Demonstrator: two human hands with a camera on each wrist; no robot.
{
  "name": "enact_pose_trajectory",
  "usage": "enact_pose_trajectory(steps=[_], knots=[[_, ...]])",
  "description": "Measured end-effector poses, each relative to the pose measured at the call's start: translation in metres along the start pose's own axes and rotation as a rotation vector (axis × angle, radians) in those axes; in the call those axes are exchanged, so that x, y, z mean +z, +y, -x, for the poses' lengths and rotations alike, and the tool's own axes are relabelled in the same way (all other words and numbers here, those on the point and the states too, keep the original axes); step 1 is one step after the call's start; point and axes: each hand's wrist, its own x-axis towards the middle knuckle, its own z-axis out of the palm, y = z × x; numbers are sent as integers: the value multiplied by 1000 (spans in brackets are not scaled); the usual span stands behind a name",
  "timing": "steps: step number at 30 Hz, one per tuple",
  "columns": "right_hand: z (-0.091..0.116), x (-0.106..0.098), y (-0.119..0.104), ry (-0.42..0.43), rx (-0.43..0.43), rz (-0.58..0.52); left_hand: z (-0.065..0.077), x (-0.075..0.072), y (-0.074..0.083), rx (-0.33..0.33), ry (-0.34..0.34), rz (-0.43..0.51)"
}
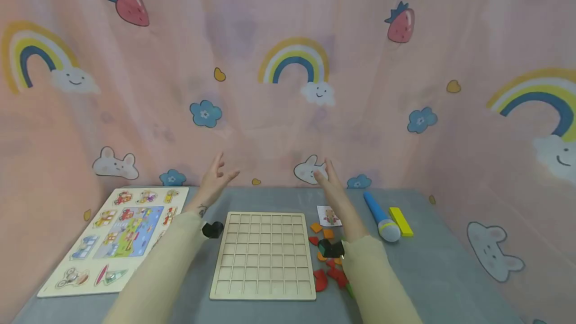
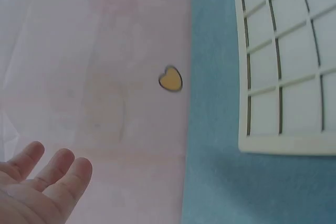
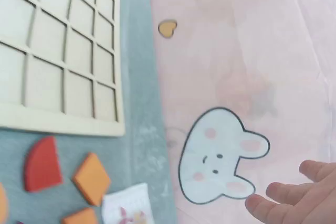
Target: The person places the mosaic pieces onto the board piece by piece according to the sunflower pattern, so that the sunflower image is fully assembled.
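Both hands are raised above the far part of the table, holding nothing. The left hand (image 1: 215,180) has its fingers spread, and in the left wrist view its fingers (image 2: 71,182) are loosely extended. The right hand (image 1: 335,191) is held up opposite it; the right wrist view shows its fingers (image 3: 278,203) stretched out in front of the curtain. Between and below the forearms lies a pale wooden grid board (image 1: 264,256) with square cells. Beside its right edge, partly hidden by the right arm, are several red and orange pieces (image 1: 320,280) and a small picture card (image 1: 329,216).
A wooden picture puzzle board (image 1: 81,264) lies at the left, partly covered by the left sleeve. To the right are a blue toy microphone (image 1: 380,216) and a yellow block (image 1: 401,221). A pink printed curtain (image 1: 288,134) hangs behind the grey-blue table (image 1: 450,274).
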Motion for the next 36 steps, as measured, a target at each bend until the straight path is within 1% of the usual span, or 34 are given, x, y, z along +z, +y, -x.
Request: enact_pose_trajectory(steps=[2,6,8,10,13,14,19,21,24,27,31,36], knots=[[5,3,3,11,-2,-48,8,-2,-2,13,5,23],[12,9,8,30,-29,-182,30,-4,-7,40,-4,67],[17,9,8,42,-4,-255,42,-4,-9,49,-8,71],[23,9,7,57,50,-304,56,-3,-12,49,-9,76],[35,9,8,72,147,-335,77,-1,-16,12,-20,86],[39,9,10,68,153,-354,84,1,-18,-5,-29,94],[58,10,23,35,124,-337,114,10,-30,-96,-65,79],[64,10,29,36,137,-317,124,13,-37,-125,-78,71],[69,11,34,50,180,-315,134,18,-46,-161,-105,69],[73,12,37,57,209,-307,140,20,-53,-185,-134,58],[78,13,42,57,223,-300,143,22,-59,-210,-174,-1],[82,13,47,64,235,-308,145,23,-63,-250,-212,-72]])
